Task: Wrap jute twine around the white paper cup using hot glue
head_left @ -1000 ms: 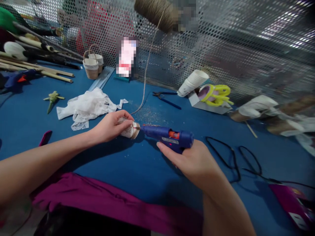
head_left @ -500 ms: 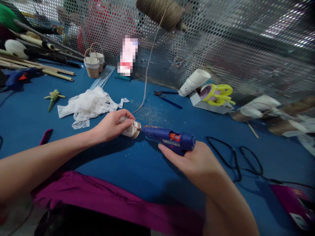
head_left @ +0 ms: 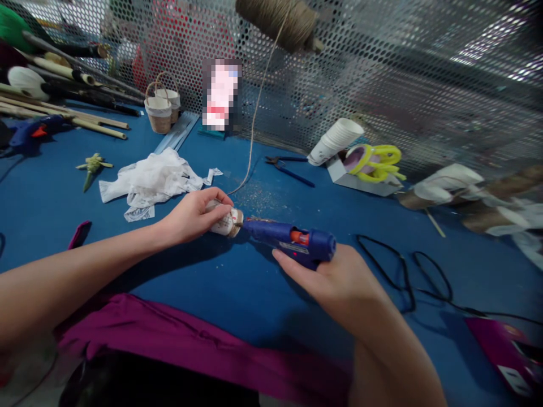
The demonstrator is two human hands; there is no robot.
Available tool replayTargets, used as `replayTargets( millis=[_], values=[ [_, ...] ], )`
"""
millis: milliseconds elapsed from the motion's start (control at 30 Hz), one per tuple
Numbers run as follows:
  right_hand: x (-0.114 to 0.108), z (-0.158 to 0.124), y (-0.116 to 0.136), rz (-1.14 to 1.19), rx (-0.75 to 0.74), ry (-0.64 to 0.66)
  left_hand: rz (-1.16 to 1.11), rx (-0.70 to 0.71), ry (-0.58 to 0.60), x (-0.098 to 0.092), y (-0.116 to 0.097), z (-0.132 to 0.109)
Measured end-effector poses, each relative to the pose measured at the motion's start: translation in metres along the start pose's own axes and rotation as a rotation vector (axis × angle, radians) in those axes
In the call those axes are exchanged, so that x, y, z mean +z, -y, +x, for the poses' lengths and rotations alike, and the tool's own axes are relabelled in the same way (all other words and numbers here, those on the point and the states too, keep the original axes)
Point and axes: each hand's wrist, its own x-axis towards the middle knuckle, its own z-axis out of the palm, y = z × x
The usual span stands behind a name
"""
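Note:
My left hand (head_left: 197, 215) is closed around a small white paper cup (head_left: 223, 224) that lies on its side, with twine wound near its end on the right. A strand of twine (head_left: 253, 121) runs from that hand up to a large spool (head_left: 278, 22). In my right hand (head_left: 335, 277) is a blue hot glue gun (head_left: 288, 234), its nozzle at the twine-wrapped end of the cup. Part of the cup is hidden behind my left fingers.
White lace (head_left: 156, 178) lies beyond my left arm. Pliers (head_left: 291, 169), stacked paper cups (head_left: 335, 141) and a box (head_left: 360, 183) with yellow-handled scissors stand further back. Two little baskets (head_left: 159, 116) sit near the perforated metal panel (head_left: 382, 73). A black cord (head_left: 403, 282) loops at right.
Almost nothing differs. The back of the glue gun has shifted very slightly; both hands keep their places at the cup.

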Motion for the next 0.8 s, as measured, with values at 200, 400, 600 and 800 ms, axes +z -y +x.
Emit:
replayTargets(
  millis=[200, 400, 600, 800],
  values=[
    [0.0010, 0.0010, 0.0014, -0.013, -0.029, -0.009, -0.001, 0.007, -0.006, 0.0003, -0.0001, 0.0005],
    [0.0010, -0.0004, 0.0017, 0.023, -0.002, -0.005, -0.005, 0.010, -0.008, 0.0004, -0.0007, -0.0002],
    [-0.0001, -0.0017, 0.0031, 0.049, -0.008, 0.013, 0.011, 0.020, -0.004, 0.0004, 0.0008, -0.0011],
    [-0.0002, -0.0015, 0.0038, 0.075, 0.004, 0.021, 0.025, 0.025, -0.010, 0.0007, 0.0014, -0.0014]
  ],
)
